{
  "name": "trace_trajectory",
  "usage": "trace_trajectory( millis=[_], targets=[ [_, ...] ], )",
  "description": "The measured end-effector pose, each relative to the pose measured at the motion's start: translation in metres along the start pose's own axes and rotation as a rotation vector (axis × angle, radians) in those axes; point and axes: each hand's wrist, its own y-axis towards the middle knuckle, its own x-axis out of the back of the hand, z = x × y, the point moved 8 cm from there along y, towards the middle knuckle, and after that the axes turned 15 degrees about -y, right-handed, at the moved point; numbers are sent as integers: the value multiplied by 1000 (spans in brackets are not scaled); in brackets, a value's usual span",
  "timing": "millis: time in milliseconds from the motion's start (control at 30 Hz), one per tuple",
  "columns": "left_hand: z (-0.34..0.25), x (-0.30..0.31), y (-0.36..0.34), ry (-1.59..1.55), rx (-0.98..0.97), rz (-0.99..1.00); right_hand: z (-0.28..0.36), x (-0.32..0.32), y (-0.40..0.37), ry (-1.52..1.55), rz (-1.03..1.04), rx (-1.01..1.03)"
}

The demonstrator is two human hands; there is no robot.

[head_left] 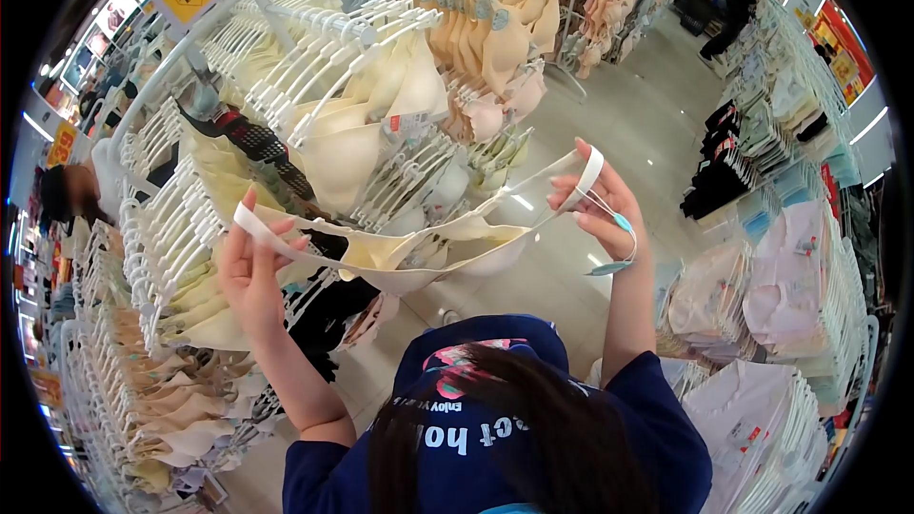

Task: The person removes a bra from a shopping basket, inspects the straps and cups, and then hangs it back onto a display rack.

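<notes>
A cream bra [495, 252] is stretched out in front of my chest, its cups hanging between my two hands. My left hand [255, 271] holds one end, with a white strap looped over its fingers. The other end is in my right hand [609, 205], where a white strap likewise passes around the fingers. A blue-green tag [622, 222] dangles on a white string below that hand, near the wrist. Just beyond the held bra, pale yellow bras [343, 148] hang in rows on white hangers.
Racks of beige bras [500, 33] stand ahead, with more bras [181, 409] at lower left. Pale pink garments [785, 257] hang to the right. A tiled aisle [609, 114] runs between the racks. One person [738, 14] stands far off; another person [81, 192] is at left.
</notes>
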Motion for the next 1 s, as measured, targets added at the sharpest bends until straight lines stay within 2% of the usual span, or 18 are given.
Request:
trace_trajectory(
  millis=[100,200,300,500,600,767,867,1000],
  targets=[
    [-6,-18,-6,42,27,71,16,-6,0,-137,12,11],
    [1,-9,-5,41,-12,71,15,-4,0,-177,169,104],
    [1,-5,-4,14,-42,64,18,10,-2,-349,227,139],
    [-5,-18,-6,-59,-128,75,14,8,7,-126,-66,243],
    [-4,-34,-4,-61,-187,171,-4,-29,17,111,-77,127],
    [0,-64,-5,-46,-40,207,-34,-99,31,5,174,133],
    [13,-70,0,-159,94,126,-58,-125,34,-124,223,147],
    [34,-71,4,-344,178,148,-80,-153,32,-110,306,51]
  ],
)
